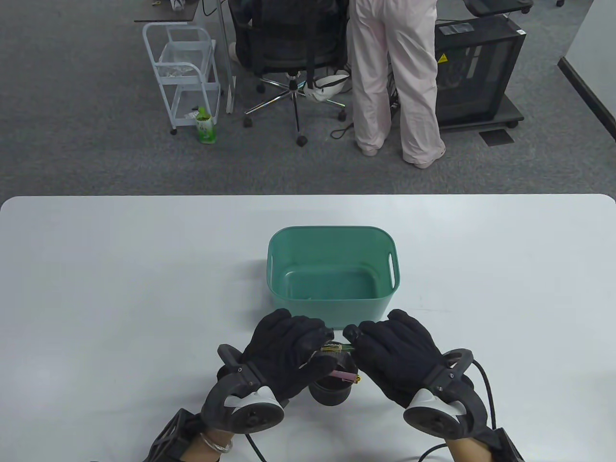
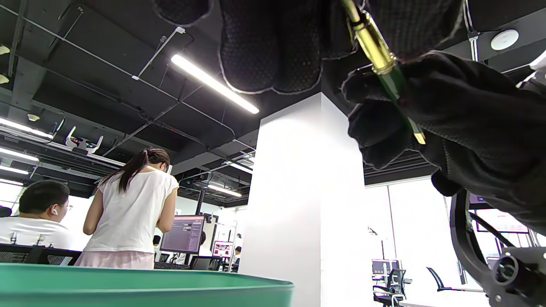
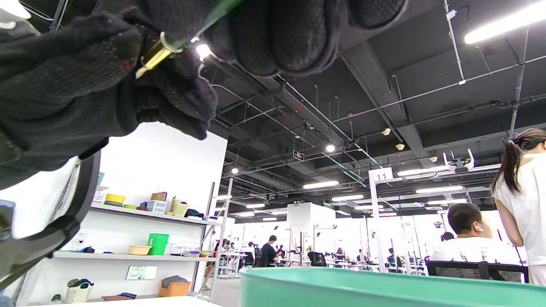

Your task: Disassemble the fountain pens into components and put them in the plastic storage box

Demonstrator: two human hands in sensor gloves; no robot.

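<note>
Both hands — left [image 1: 288, 351], right [image 1: 394, 353] — grip green pen [image 1: 337, 347]; box [image 1: 332, 236] nr.

White table [image 1: 120, 288]: green box [image 1: 332, 240], black cup [image 1: 332, 392]

Grey carpet [image 1: 86, 144], black office chair [image 1: 288, 53], white cart [image 1: 185, 72], strip-lit black ceiling [image 2: 213, 83].

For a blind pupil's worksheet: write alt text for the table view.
Two gloved hands, left hand and right hand, hold a green fountain pen between them above a black pen cup. A green plastic storage box sits just beyond on the white table.
</note>
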